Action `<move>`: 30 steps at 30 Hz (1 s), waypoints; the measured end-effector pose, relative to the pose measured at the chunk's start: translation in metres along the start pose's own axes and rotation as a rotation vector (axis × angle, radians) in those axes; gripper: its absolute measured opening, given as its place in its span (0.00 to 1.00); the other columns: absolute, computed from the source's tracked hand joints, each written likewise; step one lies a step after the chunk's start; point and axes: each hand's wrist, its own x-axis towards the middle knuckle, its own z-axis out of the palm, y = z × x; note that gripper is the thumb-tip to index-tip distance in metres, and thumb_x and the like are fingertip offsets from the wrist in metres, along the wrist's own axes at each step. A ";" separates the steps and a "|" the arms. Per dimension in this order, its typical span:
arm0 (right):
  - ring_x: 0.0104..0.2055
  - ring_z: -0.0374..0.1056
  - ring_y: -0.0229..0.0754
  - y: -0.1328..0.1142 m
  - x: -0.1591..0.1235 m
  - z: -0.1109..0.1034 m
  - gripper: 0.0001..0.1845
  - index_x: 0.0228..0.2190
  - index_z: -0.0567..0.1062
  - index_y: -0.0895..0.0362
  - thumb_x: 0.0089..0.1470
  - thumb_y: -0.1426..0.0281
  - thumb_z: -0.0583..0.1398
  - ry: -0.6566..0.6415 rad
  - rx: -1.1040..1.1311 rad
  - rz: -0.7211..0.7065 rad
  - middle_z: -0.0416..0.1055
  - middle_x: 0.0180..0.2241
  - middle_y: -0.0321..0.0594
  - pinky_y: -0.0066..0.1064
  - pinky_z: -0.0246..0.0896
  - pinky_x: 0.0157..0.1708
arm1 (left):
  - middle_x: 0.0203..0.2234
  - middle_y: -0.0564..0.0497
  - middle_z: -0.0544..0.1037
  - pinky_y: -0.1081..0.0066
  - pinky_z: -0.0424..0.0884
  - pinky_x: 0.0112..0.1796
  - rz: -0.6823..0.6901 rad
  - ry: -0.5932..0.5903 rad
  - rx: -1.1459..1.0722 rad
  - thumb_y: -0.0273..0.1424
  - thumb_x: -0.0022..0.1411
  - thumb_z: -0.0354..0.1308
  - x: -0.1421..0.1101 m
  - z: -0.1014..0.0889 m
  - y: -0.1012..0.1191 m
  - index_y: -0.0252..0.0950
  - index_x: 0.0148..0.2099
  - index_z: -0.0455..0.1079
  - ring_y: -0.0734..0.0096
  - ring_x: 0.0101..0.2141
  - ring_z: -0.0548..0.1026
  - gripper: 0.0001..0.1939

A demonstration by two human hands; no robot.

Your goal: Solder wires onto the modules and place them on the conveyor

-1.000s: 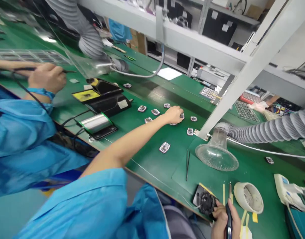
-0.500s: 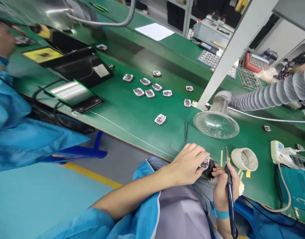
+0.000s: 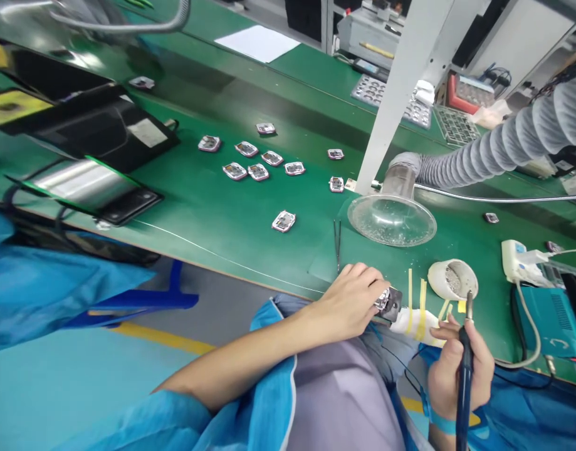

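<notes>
The left hand (image 3: 348, 300) has its fingers curled around a small circuit module (image 3: 384, 302), a flat rectangular piece with a silvery, pink-edged casing and a dark square part at one end. The module is held low and tilted, with its exposed end pointing toward the right hand (image 3: 457, 383). That hand grips a slim soldering iron (image 3: 465, 369) with a dark blue handle, upright like a pen, with its narrow metal tip pointing up. The tip stands well apart from the module, touching nothing.
</notes>
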 end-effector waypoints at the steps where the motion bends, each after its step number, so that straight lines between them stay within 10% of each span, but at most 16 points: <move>1: 0.45 0.86 0.57 0.006 0.000 -0.002 0.26 0.71 0.76 0.59 0.78 0.65 0.65 0.016 -0.046 -0.019 0.85 0.37 0.43 0.58 0.82 0.58 | 0.61 0.42 0.82 0.48 0.76 0.58 0.007 0.021 -0.007 0.26 0.74 0.67 -0.001 0.001 -0.001 0.41 0.68 0.74 0.47 0.58 0.77 0.23; 9: 0.53 0.84 0.57 0.033 0.001 -0.006 0.32 0.69 0.79 0.60 0.73 0.57 0.72 -0.018 -0.227 0.055 0.86 0.54 0.57 0.48 0.80 0.58 | 0.57 0.39 0.83 0.49 0.76 0.55 0.035 0.439 0.007 0.30 0.80 0.65 -0.046 0.006 -0.012 0.40 0.65 0.73 0.49 0.55 0.81 0.15; 13: 0.44 0.86 0.53 0.020 -0.003 0.007 0.34 0.69 0.76 0.60 0.71 0.57 0.73 -0.076 -0.053 0.075 0.86 0.46 0.50 0.44 0.83 0.49 | 0.51 0.43 0.84 0.52 0.73 0.53 0.034 0.406 0.077 0.28 0.80 0.64 -0.067 0.009 -0.019 0.40 0.53 0.75 0.52 0.51 0.80 0.03; 22: 0.47 0.86 0.50 0.008 -0.010 0.040 0.21 0.59 0.81 0.53 0.69 0.66 0.75 -0.287 0.161 0.020 0.85 0.49 0.47 0.42 0.86 0.46 | 0.40 0.50 0.84 0.55 0.70 0.52 0.109 0.320 0.025 0.21 0.80 0.58 -0.071 0.012 -0.021 0.40 0.46 0.75 0.62 0.42 0.78 0.10; 30: 0.49 0.84 0.55 0.004 0.000 0.048 0.22 0.61 0.79 0.54 0.76 0.55 0.69 -0.327 0.290 -0.052 0.83 0.48 0.49 0.48 0.85 0.47 | 0.39 0.50 0.83 0.61 0.77 0.48 0.146 0.608 -0.049 0.18 0.80 0.58 -0.042 0.019 -0.017 0.40 0.54 0.78 0.67 0.38 0.79 0.14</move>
